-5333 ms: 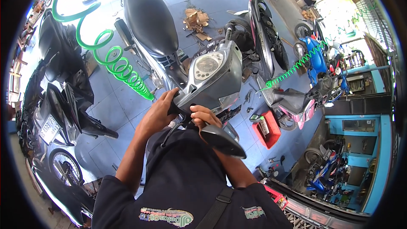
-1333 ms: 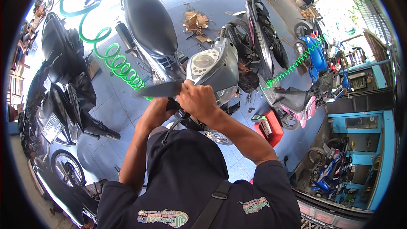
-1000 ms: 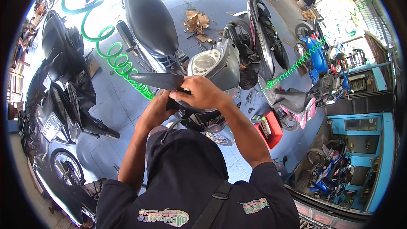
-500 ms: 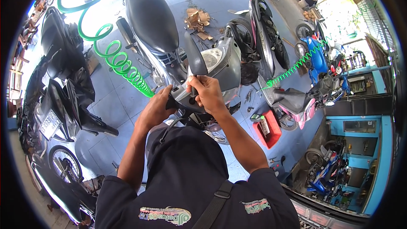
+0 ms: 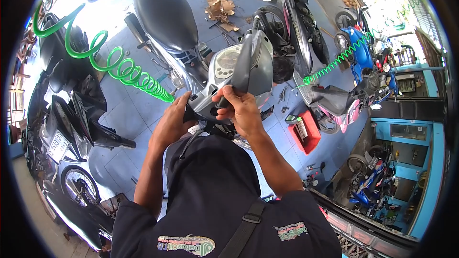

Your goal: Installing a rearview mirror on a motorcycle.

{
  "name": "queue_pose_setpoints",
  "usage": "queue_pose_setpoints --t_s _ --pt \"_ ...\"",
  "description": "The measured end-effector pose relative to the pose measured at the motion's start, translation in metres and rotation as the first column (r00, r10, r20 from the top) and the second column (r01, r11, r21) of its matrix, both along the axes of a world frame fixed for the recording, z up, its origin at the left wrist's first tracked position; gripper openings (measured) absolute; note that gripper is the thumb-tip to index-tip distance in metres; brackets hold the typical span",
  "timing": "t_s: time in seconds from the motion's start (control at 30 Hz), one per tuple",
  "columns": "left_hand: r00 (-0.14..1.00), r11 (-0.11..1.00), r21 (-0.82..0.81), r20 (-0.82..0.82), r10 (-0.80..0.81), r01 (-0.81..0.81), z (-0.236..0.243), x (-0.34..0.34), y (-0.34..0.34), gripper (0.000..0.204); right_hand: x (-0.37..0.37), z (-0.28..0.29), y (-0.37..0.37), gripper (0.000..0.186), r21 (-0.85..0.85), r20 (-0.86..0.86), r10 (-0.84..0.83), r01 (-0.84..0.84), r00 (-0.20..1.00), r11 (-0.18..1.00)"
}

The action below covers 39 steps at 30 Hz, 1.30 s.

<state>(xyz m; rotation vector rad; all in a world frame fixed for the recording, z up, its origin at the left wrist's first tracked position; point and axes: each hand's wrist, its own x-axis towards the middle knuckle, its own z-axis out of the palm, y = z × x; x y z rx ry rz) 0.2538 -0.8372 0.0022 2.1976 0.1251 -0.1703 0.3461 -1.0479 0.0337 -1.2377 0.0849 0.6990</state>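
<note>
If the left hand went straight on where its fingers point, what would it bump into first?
Most likely the scooter's silver bodywork, which shows just past the fingertips of the left hand. Depth is unclear from this one view, so I can't tell whether they already touch.

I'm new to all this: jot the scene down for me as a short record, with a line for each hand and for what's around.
Left hand: left hand at the black handlebar grip; tightness of hold unclear
Right hand: right hand holding a black mirror by its stem
In front: grey scooter with a black seat
To the left: green coiled hose
To the right: red bin; dark hair of another person
Further off: torn brown cardboard
Floor: blue-grey tiles
</note>
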Motion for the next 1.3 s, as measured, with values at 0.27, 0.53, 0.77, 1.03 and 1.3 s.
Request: queue_pose_setpoints --t_s 0.27,0.53,0.77,1.03,1.3 --pt "0.997 0.999 -0.032 -0.079 0.001 -0.003 0.013 0.005 0.001 0.085 -0.007 0.005 -0.007 0.028 0.123 -0.183 -0.091 0.115 0.979 0.986" --pt "0.997 0.999 -0.047 -0.078 0.023 -0.027 0.013 0.006 -0.005 0.087 0.017 -0.008 -0.019 0.026 0.077 0.039 0.144 -0.147 0.989 0.986" --pt "0.996 0.999 -0.034 -0.085 0.032 -0.035 0.011 0.004 -0.004 0.085 -0.044 -0.010 0.001 0.028 0.095 -0.004 -0.347 0.346 0.938 0.934" --pt "0.988 0.996 -0.063 -0.146 0.047 -0.057 0.014 0.007 -0.003 0.092 -0.041 -0.050 -0.030 0.022 0.501 0.145 -0.050 -0.030 0.988 0.865" --pt "0.991 0.997 -0.049 -0.123 0.050 -0.056 0.014 0.007 -0.006 0.092 -0.033 -0.063 -0.041 0.016 0.140 0.640 0.045 -0.174 0.767 0.975"
